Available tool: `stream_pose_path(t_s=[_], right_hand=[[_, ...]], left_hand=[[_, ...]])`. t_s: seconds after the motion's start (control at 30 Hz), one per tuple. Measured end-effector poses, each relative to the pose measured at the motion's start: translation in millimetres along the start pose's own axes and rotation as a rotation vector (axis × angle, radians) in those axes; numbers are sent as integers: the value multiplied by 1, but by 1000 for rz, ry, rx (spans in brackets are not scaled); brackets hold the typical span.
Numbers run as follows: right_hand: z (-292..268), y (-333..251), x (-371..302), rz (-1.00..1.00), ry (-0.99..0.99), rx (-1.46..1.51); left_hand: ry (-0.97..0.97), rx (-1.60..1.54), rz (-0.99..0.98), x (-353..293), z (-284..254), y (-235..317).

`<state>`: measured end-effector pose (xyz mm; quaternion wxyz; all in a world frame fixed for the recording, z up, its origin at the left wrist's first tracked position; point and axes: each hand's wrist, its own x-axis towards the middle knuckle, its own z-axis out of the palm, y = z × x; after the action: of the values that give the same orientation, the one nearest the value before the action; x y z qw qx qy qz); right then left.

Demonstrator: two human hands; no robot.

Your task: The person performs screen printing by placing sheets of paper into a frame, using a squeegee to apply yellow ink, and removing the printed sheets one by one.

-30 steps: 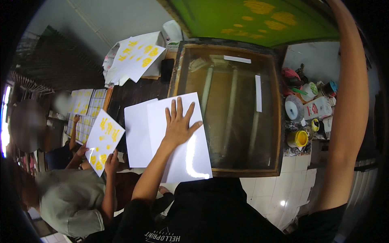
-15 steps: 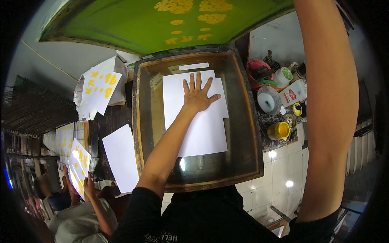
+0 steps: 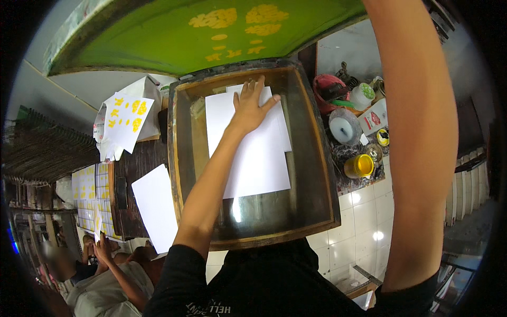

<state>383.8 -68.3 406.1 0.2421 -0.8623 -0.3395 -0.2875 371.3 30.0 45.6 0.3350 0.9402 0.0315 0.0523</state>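
Observation:
My left hand [image 3: 250,110] lies on the far part of a blank white sheet [image 3: 257,166], its fingers spread and reaching the sheet's far edge. Another white sheet [image 3: 285,138] peeks out from under it on the right. Both rest on a glass-topped, wood-framed table [image 3: 311,195]. Above the far side, a green printing screen [image 3: 158,45] with yellow floral shapes is tilted up. My right arm [image 3: 414,148] stretches up past the top edge beside the screen, and its hand is out of view.
Printed yellow-pattern sheets [image 3: 127,119] and a blank sheet [image 3: 157,206] lie to the left. On the right stand a yellow ink jar [image 3: 359,166], a round translucent tub [image 3: 344,127] and a red basin [image 3: 325,87]. A co-worker [image 3: 108,280] sits lower left, holding a sheet [image 3: 97,224].
My left hand has slid toward the table's far edge, and the white sheet has shifted slightly that way. The co-worker's printed sheet has turned nearly edge-on. The whole view has shifted a little.

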Motion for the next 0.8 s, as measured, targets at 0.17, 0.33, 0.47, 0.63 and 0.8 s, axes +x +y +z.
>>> stream_pose_path(t_s=[0.17,0.33,0.47,0.63,0.8], right_hand=[[-38,-36,-83,290,-323,240],[24,-4,-199,-38,-264,126],[82,8,-295,49,-422,331],[135,6,-347,54,-1003,268],[146,-1,-375,-155,-796,153]], left_hand=[[321,-822,338,-124,-94,37],[173,-1090,5,-285,-98,39],[-132,-1442,-529,-348,-40,10],[-53,-1805,-797,-366,11,-21],[-58,-1833,-853,-366,17,-23]])
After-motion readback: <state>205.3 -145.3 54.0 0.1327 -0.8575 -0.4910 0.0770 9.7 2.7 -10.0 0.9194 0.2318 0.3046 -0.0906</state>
